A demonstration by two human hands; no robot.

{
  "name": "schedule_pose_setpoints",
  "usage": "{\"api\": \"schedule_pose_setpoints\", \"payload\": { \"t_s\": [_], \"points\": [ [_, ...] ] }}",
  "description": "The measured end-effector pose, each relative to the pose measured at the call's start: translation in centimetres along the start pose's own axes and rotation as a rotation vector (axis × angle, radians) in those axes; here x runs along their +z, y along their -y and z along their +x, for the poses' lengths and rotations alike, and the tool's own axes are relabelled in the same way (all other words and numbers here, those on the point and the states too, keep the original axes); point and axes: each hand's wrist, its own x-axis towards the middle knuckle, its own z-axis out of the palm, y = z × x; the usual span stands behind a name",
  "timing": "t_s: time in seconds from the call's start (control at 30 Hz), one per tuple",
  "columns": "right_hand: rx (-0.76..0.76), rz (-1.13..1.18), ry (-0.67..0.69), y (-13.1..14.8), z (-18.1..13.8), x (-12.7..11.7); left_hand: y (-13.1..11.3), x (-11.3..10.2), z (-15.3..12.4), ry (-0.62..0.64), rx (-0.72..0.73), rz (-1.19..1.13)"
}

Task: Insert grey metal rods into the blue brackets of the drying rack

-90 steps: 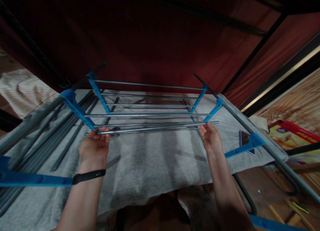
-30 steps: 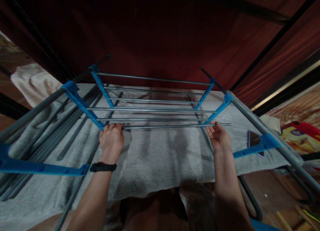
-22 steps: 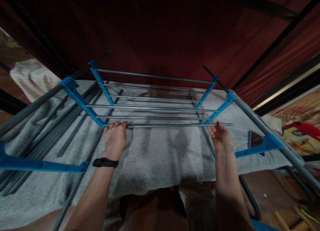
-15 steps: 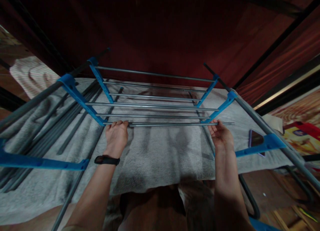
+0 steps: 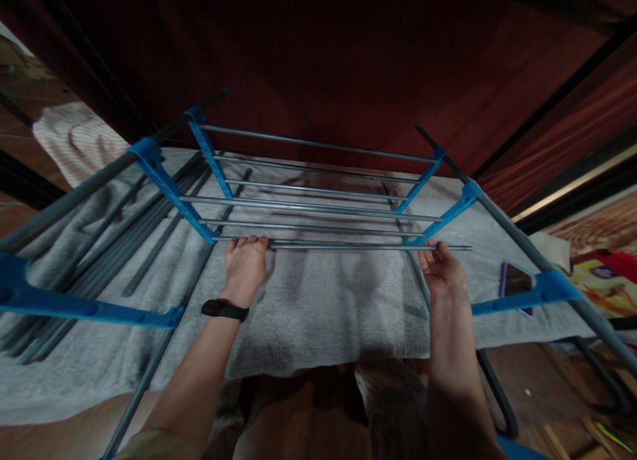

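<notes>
A rack of grey metal tubes and blue plastic brackets stands in front of me. My left hand [image 5: 246, 264], with a dark band on the wrist, is closed around the nearest metal tube [image 5: 338, 246], just right of the lower end of the left blue bracket [image 5: 172, 191]. Fingers of my right hand [image 5: 444, 271] pinch the same tube beside the right blue bracket [image 5: 450, 211]. The tube's right end sticks out past that bracket. Behind it, several parallel tubes [image 5: 308, 208] span between the brackets. My left fingertips are partly hidden behind the tube.
Several loose grey tubes [image 5: 114, 247] lie on the grey towel [image 5: 323, 307] at left. A phone [image 5: 515, 284] rests on it at right, behind a nearer blue bracket [image 5: 527, 297]. Dark red fabric [image 5: 318, 62] hangs behind the rack. A red and yellow package [image 5: 602, 277] is far right.
My left hand has slid slightly right along the tube, away from the left bracket. My right hand keeps nearly the same place at the right bracket. The whole view has shifted a little.
</notes>
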Motion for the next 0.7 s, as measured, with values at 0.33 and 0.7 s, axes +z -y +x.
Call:
{"api": "schedule_pose_setpoints", "payload": {
  "t_s": [0.33, 0.7],
  "points": [
    [0.017, -0.003, 0.007, -0.1, 0.3, -0.3, -1.4, 1.1, -0.1, -0.036, 0.154, -0.008],
    [0.024, -0.012, -0.001, 0.0, 0.2, -0.1, -2.5, 0.4, -0.5, -0.030, 0.195, -0.011]
  ]
}}
